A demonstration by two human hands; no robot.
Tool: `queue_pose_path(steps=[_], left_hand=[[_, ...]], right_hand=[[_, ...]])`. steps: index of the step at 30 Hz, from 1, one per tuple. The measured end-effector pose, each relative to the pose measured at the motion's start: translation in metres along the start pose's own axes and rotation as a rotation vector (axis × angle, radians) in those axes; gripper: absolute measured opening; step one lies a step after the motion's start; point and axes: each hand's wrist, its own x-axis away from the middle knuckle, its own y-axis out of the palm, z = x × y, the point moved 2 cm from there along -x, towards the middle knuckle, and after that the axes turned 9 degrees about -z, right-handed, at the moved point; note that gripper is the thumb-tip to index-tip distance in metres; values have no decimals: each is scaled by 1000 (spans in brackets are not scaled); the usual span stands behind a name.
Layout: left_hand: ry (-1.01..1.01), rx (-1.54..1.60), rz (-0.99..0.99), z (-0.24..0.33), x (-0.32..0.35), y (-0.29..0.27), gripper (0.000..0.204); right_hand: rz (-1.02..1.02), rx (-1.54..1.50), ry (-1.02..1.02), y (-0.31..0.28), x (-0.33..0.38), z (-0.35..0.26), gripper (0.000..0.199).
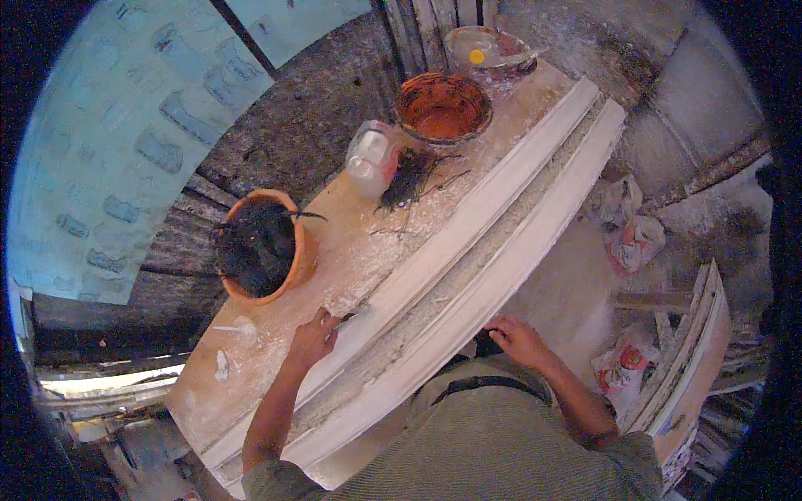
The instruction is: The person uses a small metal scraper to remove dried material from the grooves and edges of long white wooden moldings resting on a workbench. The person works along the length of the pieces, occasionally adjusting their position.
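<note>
A long white plaster-like moulding [493,196] runs diagonally over the table, two smooth pale bands with a rough greyish channel between them. My left hand [312,338] is at its far edge, toward the lower left, fingers closed. A small dark tip shows beyond the fingers, too small to name. On the near side, close to my waist, my right hand [516,341] has its fingers curled together beside the moulding's near edge. A dark patch shows by those fingertips, and I cannot make out whether they hold it.
On the tabletop [342,242] stand an orange pot [306,250] with dark fibre inside, a reddish-brown basin [443,107], a whitish plastic container [368,167], loose dark fibres [409,179] and a clear bowl [501,50]. Another moulding piece [689,359] leans at the right beside crumpled bags [635,242].
</note>
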Motion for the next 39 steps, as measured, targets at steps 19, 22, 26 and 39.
queue_pose_path(steps=[19,22,26,39], left_hand=[[-61,-50,132,54,-56,3,25],[-24,-79,150,49,-61,4,23],[-60,-23,74,39,-23,1,26],[-51,-45,-27,63,-85,-14,28]], right_hand=[[-125,-42,-51,-121,-82,50,21],[-245,-49,-77,-95,-79,39,24],[-341,71,-123,-79,-78,22,24],[-197,18,-95,-85,-93,-7,22]])
